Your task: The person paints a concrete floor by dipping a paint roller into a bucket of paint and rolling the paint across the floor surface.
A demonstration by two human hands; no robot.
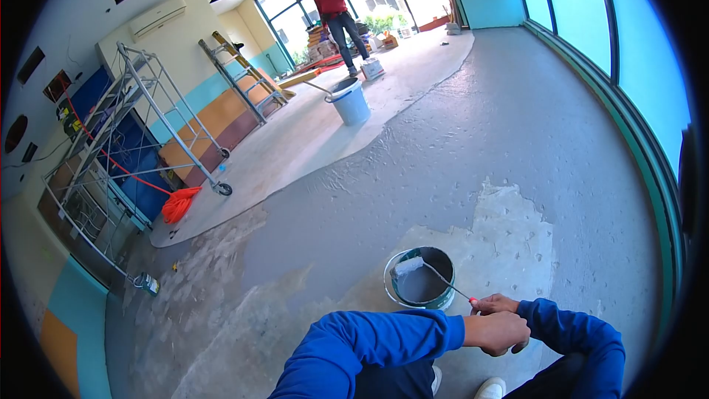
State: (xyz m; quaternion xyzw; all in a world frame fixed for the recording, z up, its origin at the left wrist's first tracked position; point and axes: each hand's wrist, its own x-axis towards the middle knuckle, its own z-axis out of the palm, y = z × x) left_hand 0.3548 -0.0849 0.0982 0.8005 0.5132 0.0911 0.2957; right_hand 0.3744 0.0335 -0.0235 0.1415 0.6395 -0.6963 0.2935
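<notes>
A paint roller [408, 266] with a wet grey-white sleeve rests over the rim of a dark green bucket [447, 297], which holds grey coating. Its thin metal frame runs down to a red-tipped handle. My right hand [496, 304] is closed around that handle, with the fingers towards the bucket. Just in front of it, nearer to me, is my left hand [498, 332], its fingers curled; whatever they hold, if anything, is hidden. Both hands are close together at the bucket's lower right. Fresh grey coating [354, 199] covers much of the floor around a paler uncoated patch [509, 229].
A white bucket [353, 106] with a stick in it stands farther off, near a person in a red top [331, 0]. At left are a wheeled scaffold [177, 122], a stepladder [240, 77], an orange hose coil [179, 205] and a small can [148, 283]. Windows line the right.
</notes>
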